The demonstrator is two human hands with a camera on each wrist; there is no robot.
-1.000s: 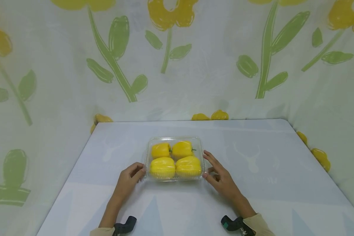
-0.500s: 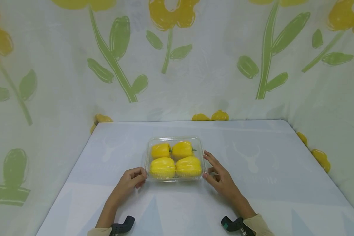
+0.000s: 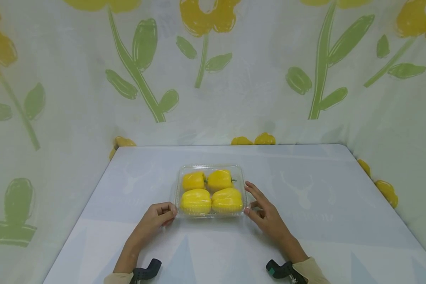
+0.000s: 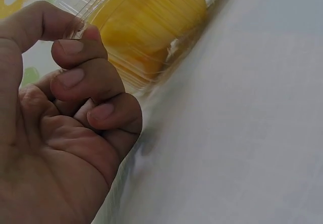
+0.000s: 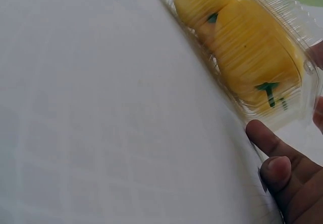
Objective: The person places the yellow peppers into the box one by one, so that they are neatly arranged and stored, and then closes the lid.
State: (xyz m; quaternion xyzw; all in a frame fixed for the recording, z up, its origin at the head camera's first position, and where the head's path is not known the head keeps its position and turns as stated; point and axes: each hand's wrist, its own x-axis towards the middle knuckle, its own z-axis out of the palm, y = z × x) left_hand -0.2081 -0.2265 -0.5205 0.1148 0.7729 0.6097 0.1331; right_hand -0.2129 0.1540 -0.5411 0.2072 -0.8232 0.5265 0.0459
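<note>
A clear plastic clamshell box (image 3: pixel 237 173) with a ridged lid lies on the white table (image 3: pixel 213 252), lid down over several yellow bell peppers (image 3: pixel 227 200). Green stems show on some peppers, as on the pepper (image 5: pixel 255 47) in the right wrist view. At the box's front left corner my left hand (image 3: pixel 155 219) pinches the rim between thumb and index finger. Its other fingers curl toward the palm. My right hand (image 3: pixel 268 216) is beside the right side, relaxed fingers spread, with fingertips at the rim and the front right corner.
Black camera mounts (image 3: pixel 148 270) sit on both wrists, below beige sleeves (image 3: pixel 310 270). Behind the table's far edge hangs a pale curtain (image 3: pixel 248 98) printed with yellow flowers and green leaves; it also runs along both sides.
My left hand has shifted slightly toward the box's front left corner, its fingers drawing in at the rim. The right hand and the box have stayed put.
</note>
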